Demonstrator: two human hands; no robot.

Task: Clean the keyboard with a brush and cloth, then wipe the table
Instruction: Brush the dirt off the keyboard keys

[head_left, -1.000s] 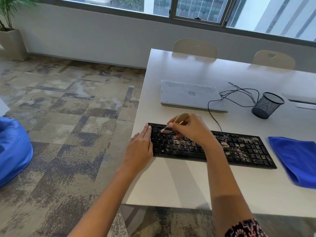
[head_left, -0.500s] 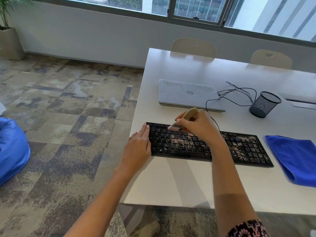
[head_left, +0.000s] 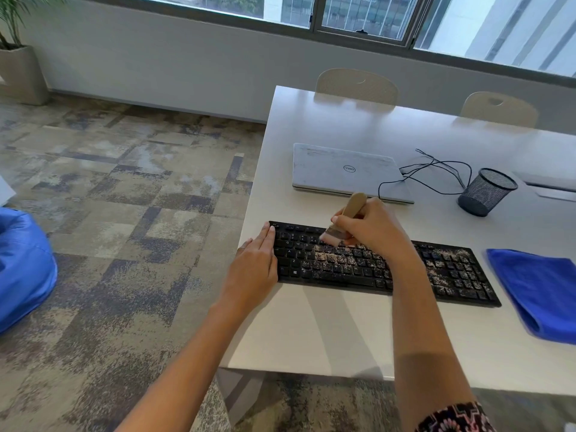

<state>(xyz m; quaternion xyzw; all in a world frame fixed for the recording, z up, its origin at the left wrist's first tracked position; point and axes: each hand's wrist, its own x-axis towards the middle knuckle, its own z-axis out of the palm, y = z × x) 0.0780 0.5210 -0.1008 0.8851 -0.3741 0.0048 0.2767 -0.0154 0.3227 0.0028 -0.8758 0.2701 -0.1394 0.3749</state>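
r hand grips brush by its wooden handle, bristles down on upper-left keys of black keyboard. l hand lies flat w/ fingers straight, pressing keyboard's left end. keyboard sits near front edge of white surface, crumbs over mid & right keys. blue cloth just right of keyboard. closed laptop & mesh cup behind.

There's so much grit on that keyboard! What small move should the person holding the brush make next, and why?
Probably sweep the brush rightward along the keyboard. The right hand grips it with bristles on the upper-left keys, which look clean, while pale grit covers the middle and right keys. The left hand rests flat at the keyboard's left end.
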